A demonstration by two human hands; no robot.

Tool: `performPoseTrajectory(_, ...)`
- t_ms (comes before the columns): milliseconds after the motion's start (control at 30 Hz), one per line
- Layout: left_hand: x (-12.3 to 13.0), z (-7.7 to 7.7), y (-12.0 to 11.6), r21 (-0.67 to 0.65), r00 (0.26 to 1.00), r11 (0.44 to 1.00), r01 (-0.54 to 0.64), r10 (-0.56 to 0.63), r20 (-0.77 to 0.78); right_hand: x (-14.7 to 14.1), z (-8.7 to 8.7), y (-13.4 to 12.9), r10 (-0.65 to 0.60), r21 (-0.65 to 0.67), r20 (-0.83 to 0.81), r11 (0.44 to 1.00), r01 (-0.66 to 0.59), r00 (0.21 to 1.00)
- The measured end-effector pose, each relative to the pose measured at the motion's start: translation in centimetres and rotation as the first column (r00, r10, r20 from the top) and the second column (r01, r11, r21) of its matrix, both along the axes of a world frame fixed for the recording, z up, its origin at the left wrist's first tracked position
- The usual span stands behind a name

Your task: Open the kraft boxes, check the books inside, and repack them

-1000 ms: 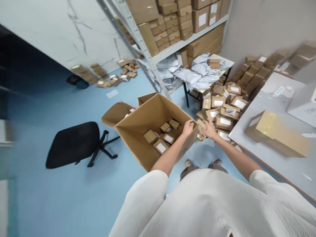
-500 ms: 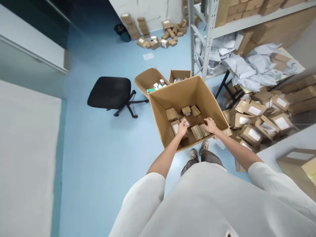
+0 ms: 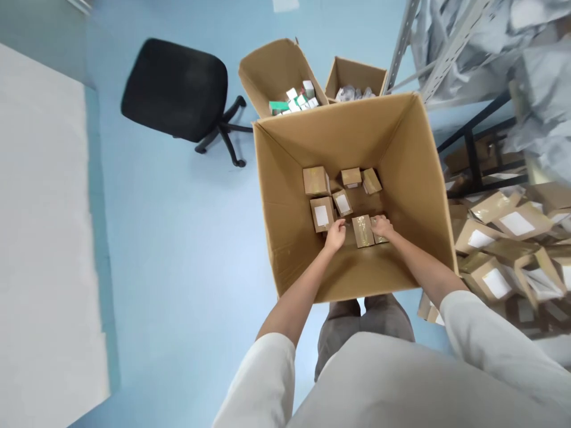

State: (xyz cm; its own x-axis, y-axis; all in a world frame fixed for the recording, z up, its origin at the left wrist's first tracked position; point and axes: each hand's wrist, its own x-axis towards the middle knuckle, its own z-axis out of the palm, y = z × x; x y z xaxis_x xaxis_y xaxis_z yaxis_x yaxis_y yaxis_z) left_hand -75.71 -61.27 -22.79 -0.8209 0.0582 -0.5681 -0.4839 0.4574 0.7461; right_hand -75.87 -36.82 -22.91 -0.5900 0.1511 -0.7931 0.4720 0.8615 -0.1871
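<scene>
Both of my hands are down inside a big open cardboard carton (image 3: 294, 252). My left hand (image 3: 335, 235), its fingers curled together, is just right of a small cardboard box with a white label (image 3: 322, 214); nothing shows in it. My right hand (image 3: 382, 226) has its fingers closed over the top of a small taped cardboard box (image 3: 380, 239), partly covering it. Directly left of that lies another taped box (image 3: 363, 231). A smaller labelled box (image 3: 342, 203) rests tilted between the hands and the carton's far side, where more plain boxes (image 3: 316, 181) lie.
Beyond the carton stand an open box of white and green packs (image 3: 285, 65) and a smaller box with grey plastic items (image 3: 357, 74). A black office chair (image 3: 178, 89) is at left. Shelving (image 3: 455, 50) and piled parcels (image 3: 517, 223) flank the right side.
The view has tipped down and closer, so the carton looks larger. My left hand has drawn away from the small labelled box toward me. My right hand remains at the taped box.
</scene>
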Motion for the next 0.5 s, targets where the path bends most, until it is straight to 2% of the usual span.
performPoseTrajectory(133, -0.9, -6.0, 0.8, 0.002, 0.997, 0.999, 0.039, -0.039, 0.063, -0.8, -7.8, -0.8, -0.030, 0.043, 0.064, 0.999, 0.028, 0.997)
performPoseTrajectory(300, -1.1, -13.2, 0.1, -0.017, 0.987, 0.999, 0.049, -0.046, 0.154, -1.4, -16.7, -3.3, -0.019, 0.064, 0.081, 0.998, 0.014, 0.997)
performPoseTrajectory(400, -0.9, -16.6, -0.6, -0.025, 0.984, 0.999, 0.038, -0.033, 0.174, -1.6, -21.2, -5.2, -0.027, 0.092, 0.104, 0.996, 0.017, 0.994)
performPoseTrajectory(500, -0.7, -19.2, -1.0, -0.038, 0.986, 0.999, 0.025, -0.019, 0.165, -1.5, -24.9, -6.9, -0.054, 0.106, 0.128, 0.994, 0.040, 0.990)
